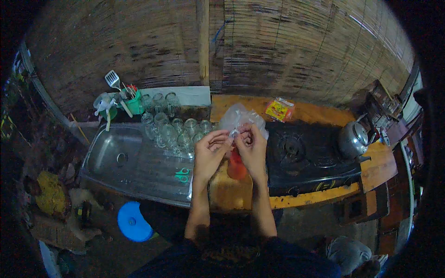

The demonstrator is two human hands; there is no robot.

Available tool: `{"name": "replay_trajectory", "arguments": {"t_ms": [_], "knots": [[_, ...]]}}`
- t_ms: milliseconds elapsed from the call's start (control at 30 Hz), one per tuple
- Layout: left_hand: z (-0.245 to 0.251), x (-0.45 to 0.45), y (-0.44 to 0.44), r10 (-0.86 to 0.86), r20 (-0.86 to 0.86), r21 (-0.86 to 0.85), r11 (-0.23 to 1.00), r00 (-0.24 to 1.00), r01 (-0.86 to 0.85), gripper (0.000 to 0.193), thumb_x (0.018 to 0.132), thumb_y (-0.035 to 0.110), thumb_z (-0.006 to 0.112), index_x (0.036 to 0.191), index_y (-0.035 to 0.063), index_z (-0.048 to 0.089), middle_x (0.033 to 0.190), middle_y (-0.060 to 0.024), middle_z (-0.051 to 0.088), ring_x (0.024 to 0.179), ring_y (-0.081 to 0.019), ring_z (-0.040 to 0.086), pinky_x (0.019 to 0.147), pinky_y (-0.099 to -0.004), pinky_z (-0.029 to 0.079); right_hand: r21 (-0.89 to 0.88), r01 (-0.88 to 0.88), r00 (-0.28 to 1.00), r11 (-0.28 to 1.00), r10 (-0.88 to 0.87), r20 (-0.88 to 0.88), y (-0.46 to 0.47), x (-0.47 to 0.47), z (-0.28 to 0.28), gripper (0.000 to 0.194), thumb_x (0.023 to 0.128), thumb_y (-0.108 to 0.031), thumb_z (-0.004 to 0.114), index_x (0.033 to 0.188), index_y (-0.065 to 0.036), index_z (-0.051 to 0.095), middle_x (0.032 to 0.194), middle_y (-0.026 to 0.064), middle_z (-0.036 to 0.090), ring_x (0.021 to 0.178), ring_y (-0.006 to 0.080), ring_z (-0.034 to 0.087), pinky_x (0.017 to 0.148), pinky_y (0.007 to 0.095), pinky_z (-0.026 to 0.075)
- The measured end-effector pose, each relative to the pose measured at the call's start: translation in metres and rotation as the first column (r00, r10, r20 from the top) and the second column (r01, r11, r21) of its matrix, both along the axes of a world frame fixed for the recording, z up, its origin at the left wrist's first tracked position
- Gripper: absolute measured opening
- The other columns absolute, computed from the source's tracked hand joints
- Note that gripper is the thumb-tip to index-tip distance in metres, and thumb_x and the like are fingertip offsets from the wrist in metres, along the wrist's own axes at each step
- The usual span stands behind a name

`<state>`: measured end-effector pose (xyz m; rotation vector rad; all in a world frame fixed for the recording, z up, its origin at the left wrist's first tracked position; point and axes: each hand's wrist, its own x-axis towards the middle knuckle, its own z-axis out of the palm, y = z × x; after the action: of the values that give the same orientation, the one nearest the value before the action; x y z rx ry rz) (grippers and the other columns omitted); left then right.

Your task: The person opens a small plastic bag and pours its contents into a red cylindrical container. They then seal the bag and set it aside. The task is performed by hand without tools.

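Between my two hands is the gathered top of a small clear plastic bag (234, 133), pinched by the fingertips. My left hand (212, 149) holds it from the left, my right hand (251, 146) from the right. Something red (237, 167) shows below the fingers, seemingly the bag's contents; the hands partly cover it. Beneath it lies a wooden surface (226, 191) between sink and stove. Just beyond my hands, a crumpled translucent plastic bag (240, 114) rests on the counter. Green-handled scissors (182, 174) lie on the drainboard to the left.
Several glass mugs (168, 133) crowd the steel sink unit's drainboard (146, 173). Behind the sink stands a green utensil container (135, 104) with a slotted turner (112, 80). Right are a black gas stove (309, 173), a metal kettle (353, 139) and a yellow-red packet (279, 109). A blue round lid (134, 221) is below left.
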<state>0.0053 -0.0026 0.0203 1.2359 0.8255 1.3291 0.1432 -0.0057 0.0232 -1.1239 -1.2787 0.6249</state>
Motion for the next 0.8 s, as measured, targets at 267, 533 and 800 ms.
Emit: {"name": "replay_trajectory", "arguments": {"t_ms": [267,533,800], "knots": [[-0.018,-0.002,0.013,-0.074,-0.082,0.014,0.997,0.994,0.075,0.023,0.086,0.001,0.068,0.108,-0.0019,0.063,0.096,-0.0039,0.065,0.086,-0.0076,0.06,0.08,-0.0232,0.05,0.018,-0.005,0.981,1.0,0.002,0.195,0.0,0.005,-0.006,0.008,0.089,-0.003,0.06,0.096,0.0,0.059,0.074,-0.0023,0.056,0.066,0.0033,0.049,0.059,0.0199,0.042],[-0.015,0.008,0.014,0.169,-0.174,0.207,0.97,0.97,-0.132,0.012,0.086,0.001,0.063,0.098,0.0018,0.061,0.085,-0.0016,0.063,0.078,-0.0082,0.059,0.07,-0.025,0.047,-0.12,-0.302,0.952,0.946,0.307,0.021,0.007,0.024,-0.008,0.019,0.092,-0.012,0.063,0.106,0.001,0.065,0.082,0.0016,0.065,0.073,0.0082,0.057,0.065,0.0244,0.047],[0.008,0.012,0.027,0.408,-0.407,0.453,0.867,0.818,-0.207,0.013,0.088,0.006,0.063,0.1,0.0004,0.061,0.088,-0.0106,0.069,0.084,-0.0153,0.067,0.073,-0.0316,0.05,-0.106,-0.295,0.891,0.95,0.314,0.329,0.024,0.035,0.015,0.014,0.088,-0.012,0.068,0.094,0.001,0.069,0.084,0.0039,0.067,0.074,0.0086,0.061,0.067,0.0239,0.049]]}}
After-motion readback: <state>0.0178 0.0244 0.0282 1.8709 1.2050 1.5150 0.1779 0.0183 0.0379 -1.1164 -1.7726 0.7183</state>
